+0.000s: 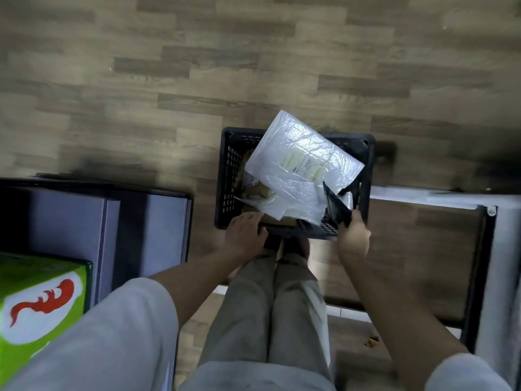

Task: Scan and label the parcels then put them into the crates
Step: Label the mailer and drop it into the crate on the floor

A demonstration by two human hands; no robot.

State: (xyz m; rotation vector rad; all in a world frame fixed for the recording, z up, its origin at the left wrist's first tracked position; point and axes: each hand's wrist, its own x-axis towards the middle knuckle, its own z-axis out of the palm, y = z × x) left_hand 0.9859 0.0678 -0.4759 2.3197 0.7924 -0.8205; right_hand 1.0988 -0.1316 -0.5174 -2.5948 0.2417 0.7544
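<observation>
On the wood-plank floor (197,66), both hands grip the black crate (228,176), left hand (244,232) at seven o'clock, right hand (353,238) at five, white parcel (301,162) loaded; next, likely shift it.

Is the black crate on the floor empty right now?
No, the black crate holds a big white plastic parcel lying over some brown ones.

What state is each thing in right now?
Crate: on floor, holding parcels.
White parcel: tilted, sticking above crate rim.
Brown parcels: inside crate, mostly covered.
Left hand: gripping crate's near rim.
Right hand: holding a black piece.
</observation>
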